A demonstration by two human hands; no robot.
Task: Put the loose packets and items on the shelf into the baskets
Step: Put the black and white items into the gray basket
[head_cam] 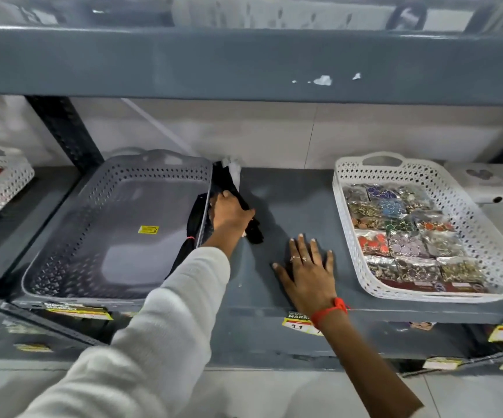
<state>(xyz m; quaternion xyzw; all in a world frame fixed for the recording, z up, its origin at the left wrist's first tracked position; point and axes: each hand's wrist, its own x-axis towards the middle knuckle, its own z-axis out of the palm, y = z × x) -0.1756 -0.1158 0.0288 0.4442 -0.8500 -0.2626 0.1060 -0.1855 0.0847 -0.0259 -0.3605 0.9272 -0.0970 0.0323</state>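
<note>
Matt grey metal shelf [289, 191], perforated plastic baskets [63, 224], glossy packets [401, 236]

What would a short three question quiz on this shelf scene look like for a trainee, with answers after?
1. True or false: the white basket already holds packets.
2. Which hand grips the black items beside the grey basket? A) left B) right
3. Fill in: the right hand lies flat on the ____.

Key:
1. True. Rows of small packets fill it.
2. A. The left hand is closed on the black items at the grey basket's right wall, in the gap between the two baskets.
3. Shelf. The palm is down with fingers spread, holding nothing.
</note>
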